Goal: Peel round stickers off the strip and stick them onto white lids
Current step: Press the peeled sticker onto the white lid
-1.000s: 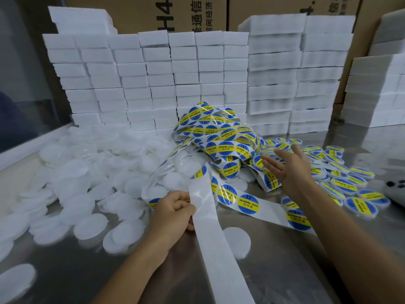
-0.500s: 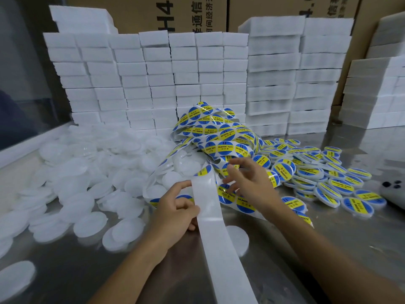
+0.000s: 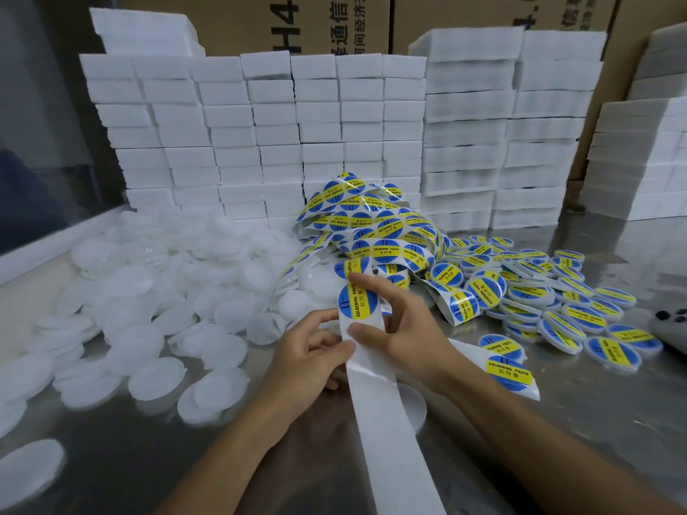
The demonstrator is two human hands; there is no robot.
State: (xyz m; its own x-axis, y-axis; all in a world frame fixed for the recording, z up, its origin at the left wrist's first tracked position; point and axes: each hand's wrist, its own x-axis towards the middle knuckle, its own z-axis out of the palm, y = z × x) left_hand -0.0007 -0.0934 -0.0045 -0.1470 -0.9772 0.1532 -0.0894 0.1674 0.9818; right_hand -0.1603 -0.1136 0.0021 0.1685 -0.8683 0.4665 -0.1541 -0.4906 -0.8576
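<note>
My left hand [image 3: 308, 351] pinches the bare strip [image 3: 383, 421]; my right hand [image 3: 403, 325] grips it at three o'clock, index fingertip at the round sticker [image 3: 357, 301] at twelve. White lids [image 3: 156, 291] lie at nine.

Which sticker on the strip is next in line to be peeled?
The round sticker between the right hand's forefinger and thumb, lowest on the strip. Below it the backing is bare; the others sit farther up in the tangle.

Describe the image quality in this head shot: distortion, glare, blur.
Head view: wide-angle bowing curves the foam block stacks near the edges; soft glare sheens the metal table; plain white lids at left look smeared and soft, while the sticker between the left hand and right hand reads sharply.
</note>
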